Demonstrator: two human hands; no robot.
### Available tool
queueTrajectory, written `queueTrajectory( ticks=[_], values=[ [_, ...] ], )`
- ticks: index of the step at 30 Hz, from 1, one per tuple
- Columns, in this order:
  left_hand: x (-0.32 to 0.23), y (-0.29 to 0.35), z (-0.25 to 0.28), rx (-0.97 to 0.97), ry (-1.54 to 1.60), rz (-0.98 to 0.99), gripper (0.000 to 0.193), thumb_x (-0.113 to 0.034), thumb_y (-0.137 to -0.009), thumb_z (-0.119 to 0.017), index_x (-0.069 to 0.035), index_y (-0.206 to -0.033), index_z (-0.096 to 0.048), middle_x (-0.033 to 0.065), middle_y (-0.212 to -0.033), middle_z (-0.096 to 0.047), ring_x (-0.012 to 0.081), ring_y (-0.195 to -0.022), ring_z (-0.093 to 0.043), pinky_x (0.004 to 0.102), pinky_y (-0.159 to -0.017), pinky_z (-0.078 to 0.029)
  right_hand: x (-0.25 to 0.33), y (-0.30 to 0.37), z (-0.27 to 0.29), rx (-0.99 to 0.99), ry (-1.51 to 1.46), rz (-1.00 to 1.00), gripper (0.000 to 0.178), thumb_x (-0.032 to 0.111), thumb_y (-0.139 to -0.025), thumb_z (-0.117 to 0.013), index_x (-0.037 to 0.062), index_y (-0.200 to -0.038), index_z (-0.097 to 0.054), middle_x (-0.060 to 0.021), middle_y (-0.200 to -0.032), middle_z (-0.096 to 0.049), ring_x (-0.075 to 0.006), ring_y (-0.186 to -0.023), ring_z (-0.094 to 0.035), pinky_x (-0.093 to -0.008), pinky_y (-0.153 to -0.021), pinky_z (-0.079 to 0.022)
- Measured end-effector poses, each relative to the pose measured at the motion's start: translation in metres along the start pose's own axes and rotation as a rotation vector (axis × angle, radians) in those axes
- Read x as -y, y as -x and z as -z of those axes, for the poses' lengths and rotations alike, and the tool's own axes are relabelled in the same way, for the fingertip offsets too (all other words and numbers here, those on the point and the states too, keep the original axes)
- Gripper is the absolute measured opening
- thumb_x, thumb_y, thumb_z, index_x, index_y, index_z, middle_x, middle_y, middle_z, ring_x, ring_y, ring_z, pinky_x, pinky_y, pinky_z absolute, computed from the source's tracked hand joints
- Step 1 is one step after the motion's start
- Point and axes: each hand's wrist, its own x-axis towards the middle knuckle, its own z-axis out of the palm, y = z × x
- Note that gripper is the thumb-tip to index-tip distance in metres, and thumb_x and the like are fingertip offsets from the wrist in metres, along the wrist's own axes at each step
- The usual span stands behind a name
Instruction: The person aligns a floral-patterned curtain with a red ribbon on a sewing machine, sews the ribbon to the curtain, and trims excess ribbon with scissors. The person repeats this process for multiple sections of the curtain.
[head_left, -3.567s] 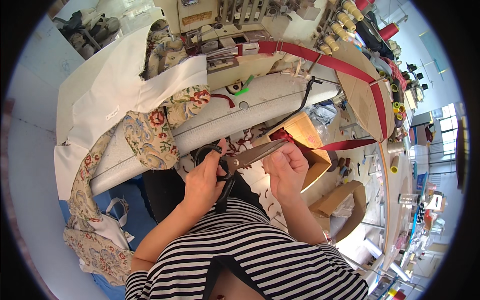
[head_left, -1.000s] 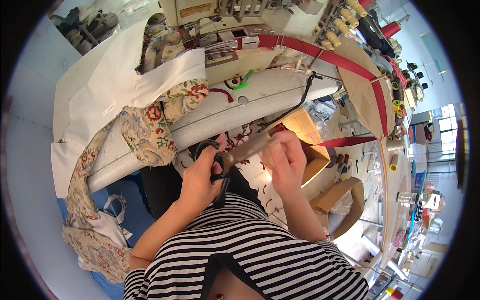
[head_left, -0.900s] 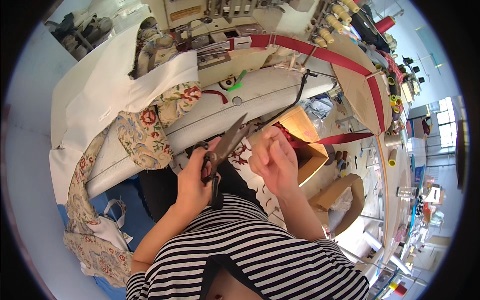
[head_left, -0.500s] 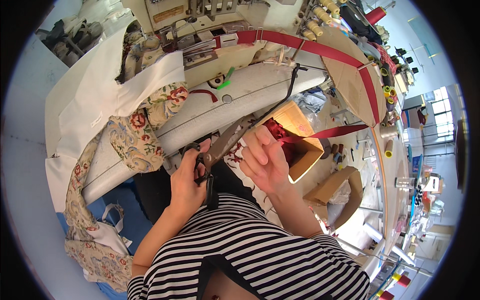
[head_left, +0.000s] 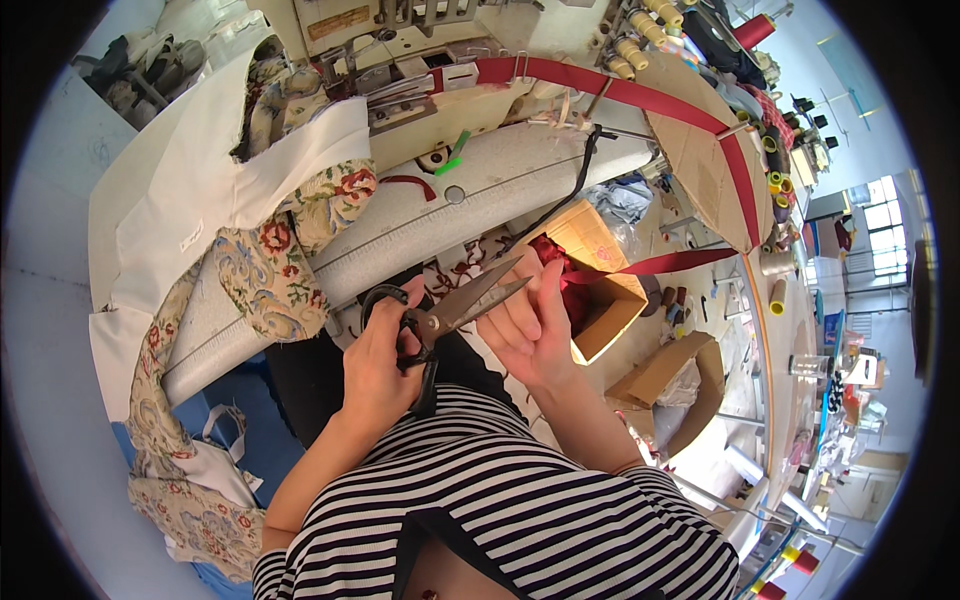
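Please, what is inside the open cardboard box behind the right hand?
Heaped dark red ribbon lies in the box; one length stretches out to the right. The bottom, and whatever the ribbon or right hand covers, cannot be seen.

- Top [head_left: 480, 470], 1: knit-looking, white and black stripes, the black narrower than the white over much of the front.
- Neckline band [head_left: 452, 525], 1: broad, plain black, coming to a blunt point at the chest.
- Sleeves [head_left: 662, 487], 2: short, striped to match, ending near the elbows.
- Pendant [head_left: 430, 595], 1: small, reddish, at the neckline; finer detail too small to tell.
- Legwear [head_left: 300, 385], black, plain; cut partly hidden.
- Left hand [head_left: 376, 368] and right hand [head_left: 535, 345], 2: bare.
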Motion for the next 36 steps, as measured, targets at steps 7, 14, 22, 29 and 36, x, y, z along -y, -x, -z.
queueTrajectory(
  ticks=[7, 14, 22, 29, 36],
  values=[
    [0.006, 0.001, -0.001, -0.035, -0.040, -0.043, 0.057, 0.015, -0.062, -0.058, 0.003, -0.117, -0.049, 0.0131, -0.120, -0.056, 0.0167, -0.061, -0.054, 0.0250, -0.056, -0.048, 0.000, 0.000, -0.008, -0.072, -0.021, -0.046, 0.018, 0.029, -0.100, -0.036, 0.0132, -0.100, -0.044, 0.0049, -0.052, -0.033, -0.0062, -0.039, -0.025, -0.0219, -0.043, -0.023],
    [0.002, -0.004, 0.000, -0.085, -0.103, -0.065, 0.058, 0.013, -0.059, -0.056, 0.003, -0.116, -0.050, 0.0158, -0.123, -0.055, 0.0256, -0.079, -0.062, 0.0286, -0.064, -0.051, -0.011, 0.001, -0.007, 0.033, 0.000, 0.009, 0.011, 0.020, -0.099, -0.041, 0.0109, -0.102, -0.046, 0.0042, -0.051, -0.034, -0.0060, -0.040, -0.026, -0.0227, -0.044, -0.024],
    [0.002, -0.004, 0.003, -0.113, -0.142, -0.129, 0.055, 0.015, -0.068, -0.059, 0.004, -0.120, -0.047, 0.0179, -0.122, -0.055, 0.0246, -0.076, -0.058, 0.0259, -0.058, -0.048, -0.016, 0.005, -0.008, 0.017, 0.059, 0.029, 0.011, 0.020, -0.097, -0.045, 0.0098, -0.100, -0.048, 0.0031, -0.051, -0.035, -0.0070, -0.042, -0.028, -0.0244, -0.045, -0.025],
    [0.001, -0.004, 0.003, -0.121, -0.130, -0.129, 0.062, 0.015, -0.059, -0.058, 0.002, -0.119, -0.049, 0.0159, -0.124, -0.055, 0.0259, -0.081, -0.061, 0.0287, -0.065, -0.050, -0.016, 0.006, -0.008, 0.000, 0.084, 0.040, 0.011, 0.021, -0.097, -0.046, 0.0101, -0.097, -0.048, 0.0030, -0.051, -0.036, -0.0066, -0.043, -0.029, -0.0245, -0.046, -0.024],
    [0.000, -0.003, 0.004, -0.112, -0.155, -0.115, 0.069, 0.014, -0.052, -0.058, 0.002, -0.120, -0.050, 0.0143, -0.125, -0.054, 0.0234, -0.078, -0.062, 0.0292, -0.067, -0.051, -0.012, 0.005, -0.012, -0.013, 0.216, 0.033, 0.006, 0.023, -0.097, -0.045, 0.0173, -0.096, -0.048, 0.0077, -0.048, -0.036, -0.0035, -0.040, -0.028, -0.0216, -0.044, -0.022]
  ],
)
